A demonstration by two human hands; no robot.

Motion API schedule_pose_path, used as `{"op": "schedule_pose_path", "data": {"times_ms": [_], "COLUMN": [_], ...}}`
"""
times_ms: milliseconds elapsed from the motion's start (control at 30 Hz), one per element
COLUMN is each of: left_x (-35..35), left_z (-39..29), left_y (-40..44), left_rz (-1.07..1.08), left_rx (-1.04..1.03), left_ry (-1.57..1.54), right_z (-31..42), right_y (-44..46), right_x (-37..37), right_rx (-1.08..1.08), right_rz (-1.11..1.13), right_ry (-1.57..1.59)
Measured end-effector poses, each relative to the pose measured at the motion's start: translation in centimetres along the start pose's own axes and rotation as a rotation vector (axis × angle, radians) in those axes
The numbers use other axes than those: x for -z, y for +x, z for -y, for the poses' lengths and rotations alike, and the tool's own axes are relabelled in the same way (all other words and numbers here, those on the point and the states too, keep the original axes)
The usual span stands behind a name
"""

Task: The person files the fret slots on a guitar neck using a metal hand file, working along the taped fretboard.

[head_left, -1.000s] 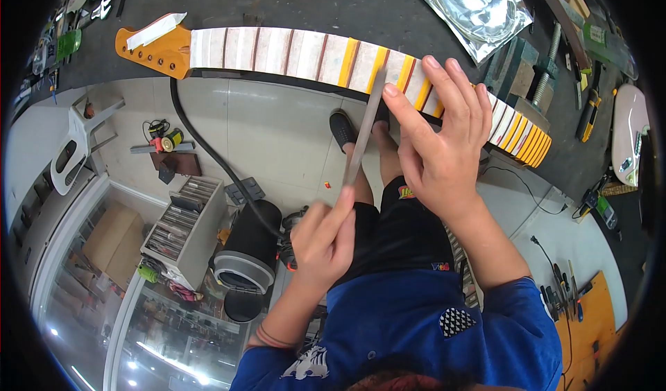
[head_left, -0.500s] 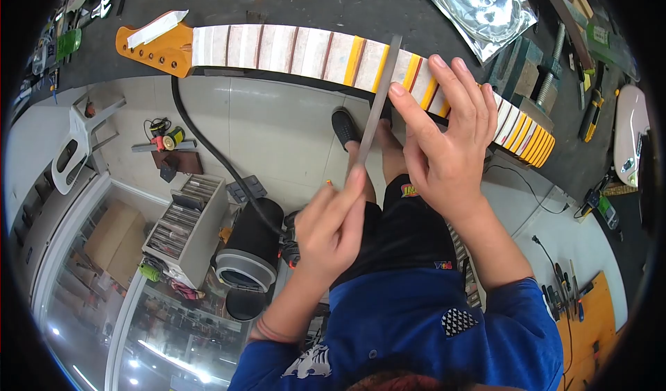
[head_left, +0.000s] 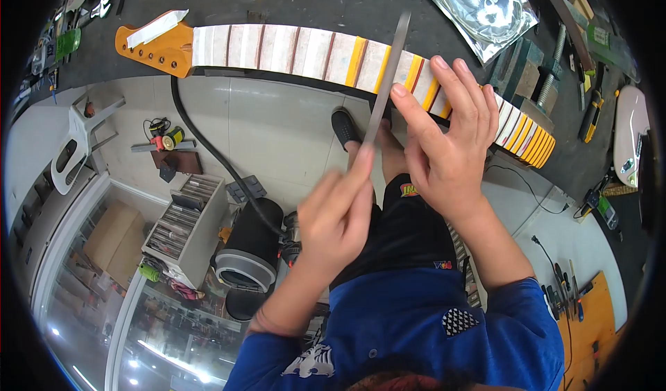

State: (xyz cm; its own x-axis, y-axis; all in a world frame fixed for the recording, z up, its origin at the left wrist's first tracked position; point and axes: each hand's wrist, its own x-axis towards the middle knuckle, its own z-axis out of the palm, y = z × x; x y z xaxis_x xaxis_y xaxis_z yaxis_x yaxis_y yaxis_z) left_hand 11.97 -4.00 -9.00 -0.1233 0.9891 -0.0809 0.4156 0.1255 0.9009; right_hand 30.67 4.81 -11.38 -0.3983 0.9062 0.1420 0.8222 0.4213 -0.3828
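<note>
A guitar neck (head_left: 277, 47) lies across the front of the bench, its orange headstock (head_left: 154, 47) to the left. Masking tape covers the fretboard between the frets, with yellow strips toward the right. My left hand (head_left: 336, 214) is closed around the near end of a slim metal file (head_left: 390, 68), its index finger stretched along the tool. The file lies slantwise across the neck, its tip beyond the far edge. My right hand (head_left: 451, 131) has its fingers spread over the neck, just right of the file. Its index fingertip is close beside the file's edge.
A clear plastic packet (head_left: 485, 13) with coiled strings lies behind the neck. A vise (head_left: 531, 72) stands at the right, near a yellow-handled cutter (head_left: 592, 116). Below the bench are a black bin (head_left: 253, 245), a disc rack (head_left: 182, 221) and a black hose (head_left: 208, 145).
My left hand has pushed the file forward, away from my body, so its tip reaches further past the neck. My right hand has barely shifted.
</note>
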Motion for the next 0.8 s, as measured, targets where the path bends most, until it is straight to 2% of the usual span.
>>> {"op": "schedule_pose_path", "data": {"times_ms": [33, 167, 267, 367, 467, 500, 600, 667, 733, 800], "left_x": [-0.9, -1.4, 0.8, 1.7, 0.6, -0.5, -1.6, -1.1, 1.1, 1.6], "left_z": [-0.3, -0.2, 1.1, 0.8, -0.5, -0.3, 0.2, 0.3, 0.5, 0.9], "left_y": [3.0, 4.2, -2.6, -5.6, -0.1, 2.6, 4.5, 3.2, -2.0, -5.0], "left_rz": [-0.018, -0.038, 0.025, 0.023, 0.029, -0.017, -0.069, -0.032, 0.051, 0.018], "left_rx": [-0.033, -0.059, -0.018, 0.008, 0.015, -0.040, -0.110, -0.078, -0.005, -0.054], "left_ry": [-0.024, -0.038, 0.069, 0.028, 0.024, -0.021, -0.064, -0.013, 0.083, 0.144], "right_z": [0.1, -0.1, 0.0, -0.1, 0.0, 0.1, 0.1, 0.0, 0.1, 0.0], "right_y": [0.0, 0.0, 0.0, -0.1, 0.0, 0.1, 0.0, 0.0, 0.1, 0.0], "right_x": [-0.1, -0.2, -0.1, -0.1, 0.0, 0.0, -0.3, 0.0, 0.0, -0.1], "right_rx": [-0.004, 0.007, 0.012, 0.007, -0.001, -0.005, -0.012, 0.000, 0.003, 0.000], "right_rz": [-0.007, -0.014, -0.007, -0.010, -0.003, 0.000, -0.027, -0.007, -0.008, -0.015], "right_ry": [0.000, -0.007, -0.002, 0.005, 0.000, -0.009, 0.005, -0.007, -0.002, 0.007]}}
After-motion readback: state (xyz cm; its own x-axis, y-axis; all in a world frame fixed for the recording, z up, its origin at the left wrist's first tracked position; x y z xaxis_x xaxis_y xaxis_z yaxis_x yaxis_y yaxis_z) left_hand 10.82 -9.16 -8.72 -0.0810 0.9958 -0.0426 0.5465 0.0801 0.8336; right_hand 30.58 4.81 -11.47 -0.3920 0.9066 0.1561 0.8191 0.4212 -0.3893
